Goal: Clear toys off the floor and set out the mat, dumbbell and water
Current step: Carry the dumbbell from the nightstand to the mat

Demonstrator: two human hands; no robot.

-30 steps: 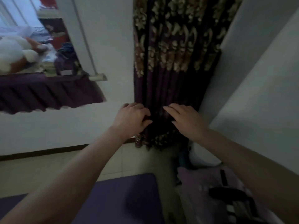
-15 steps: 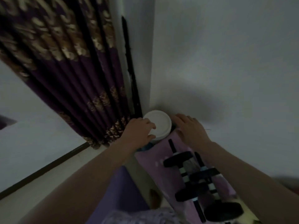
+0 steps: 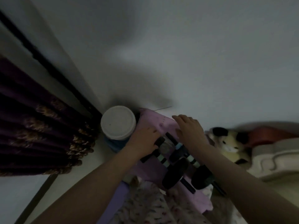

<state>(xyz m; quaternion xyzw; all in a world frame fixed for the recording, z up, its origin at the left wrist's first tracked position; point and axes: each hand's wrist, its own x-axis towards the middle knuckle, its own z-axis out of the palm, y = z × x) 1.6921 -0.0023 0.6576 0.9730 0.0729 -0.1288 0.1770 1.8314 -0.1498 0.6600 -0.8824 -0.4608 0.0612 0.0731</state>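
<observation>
As two dumbbells (image 3: 181, 160) lie on a pink stool (image 3: 155, 168) in a dim corner, the left hand (image 3: 143, 141) clasps one bar; the right hand (image 3: 191, 128) hovers, loosely spread, beside a white-lidded jar (image 3: 118, 122)

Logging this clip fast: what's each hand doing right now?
Left hand: fingers curled onto the nearer dumbbell; a firm grip cannot be told.
Right hand: open, flat over the pink box, holding nothing.

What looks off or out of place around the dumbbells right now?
Nothing spilled or broken. Both dumbbells lie on a pink stool rather than the floor, and a plush toy is slumped against the wall beside it. The frame is dim and blurry.
</observation>
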